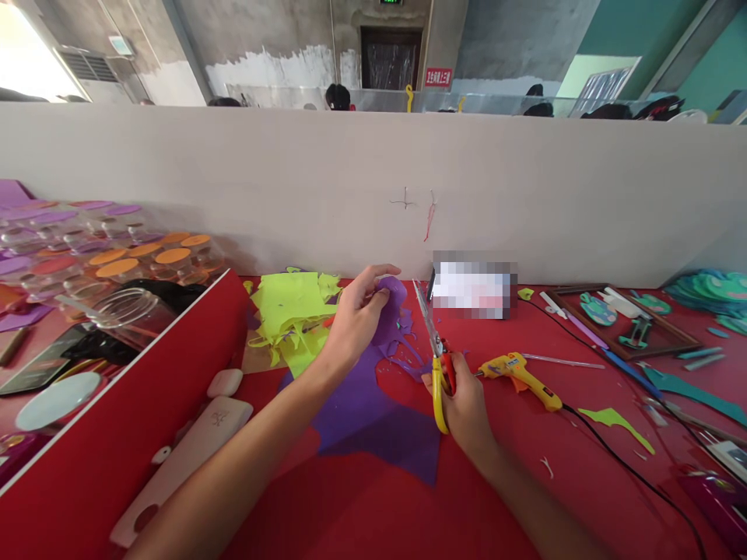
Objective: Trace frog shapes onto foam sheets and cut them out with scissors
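Observation:
My left hand (pixel 362 309) is closed on a rounded purple craft sheet piece (pixel 388 315), pinched between thumb and fingers. In my right hand (pixel 467 397) is a pair of scissors (pixel 435 342) with yellow and red handles, its blades pointing up and away from me. The blades stand apart from the purple piece, just to its right. Thin purple offcuts (pixel 412 359) dangle or lie beneath it. A larger purple sheet (pixel 379 424) rests on the red table between my arms, and crumpled yellow-green sheets (pixel 295 303) lie behind my left forearm.
A yellow glue gun (pixel 522 379) with a black cord lies to the right. Behind it stands a blurred-out lit screen (pixel 472 289). A red divider (pixel 145 389) borders the left side, with lidded jars (pixel 120 268) beyond. A brown frame (pixel 630 319) sits far right. The pale partition (pixel 292 171) closes the back.

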Tool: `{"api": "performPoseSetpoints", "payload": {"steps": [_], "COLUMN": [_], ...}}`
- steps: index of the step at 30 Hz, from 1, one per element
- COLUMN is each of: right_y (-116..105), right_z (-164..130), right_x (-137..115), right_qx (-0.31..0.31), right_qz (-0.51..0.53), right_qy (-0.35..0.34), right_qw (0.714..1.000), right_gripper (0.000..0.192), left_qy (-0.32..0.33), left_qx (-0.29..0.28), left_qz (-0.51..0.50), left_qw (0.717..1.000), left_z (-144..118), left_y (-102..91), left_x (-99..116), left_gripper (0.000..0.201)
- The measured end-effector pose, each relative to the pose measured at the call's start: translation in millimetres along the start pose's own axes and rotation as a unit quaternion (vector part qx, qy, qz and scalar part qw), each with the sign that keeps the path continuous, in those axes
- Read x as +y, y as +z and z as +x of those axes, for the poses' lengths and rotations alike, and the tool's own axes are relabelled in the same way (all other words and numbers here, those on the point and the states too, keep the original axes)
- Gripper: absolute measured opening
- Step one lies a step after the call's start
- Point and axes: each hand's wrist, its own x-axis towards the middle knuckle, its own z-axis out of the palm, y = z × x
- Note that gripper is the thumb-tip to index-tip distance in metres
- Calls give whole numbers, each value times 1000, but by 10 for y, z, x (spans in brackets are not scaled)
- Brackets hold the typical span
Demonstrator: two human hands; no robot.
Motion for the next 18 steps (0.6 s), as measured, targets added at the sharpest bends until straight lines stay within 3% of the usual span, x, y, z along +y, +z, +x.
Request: {"api": "performPoseSetpoints", "payload": {"steps": [6, 18], "right_y": [-6, -10], "right_z": [-2, 0], "right_x": [-6, 12], "right_qx": [-4, -10], "right_qz": [1, -3], "right_qy": [-2, -5], "right_qw": [1000, 1000], "right_gripper": [34, 34], "left_qy": [9, 22], "left_qx": [31, 34], "left_qz": [24, 55], "left_qw": [999, 998], "left_z": [13, 32], "left_y": [9, -25], "left_x": [-44, -92], "left_gripper": [20, 20]}}
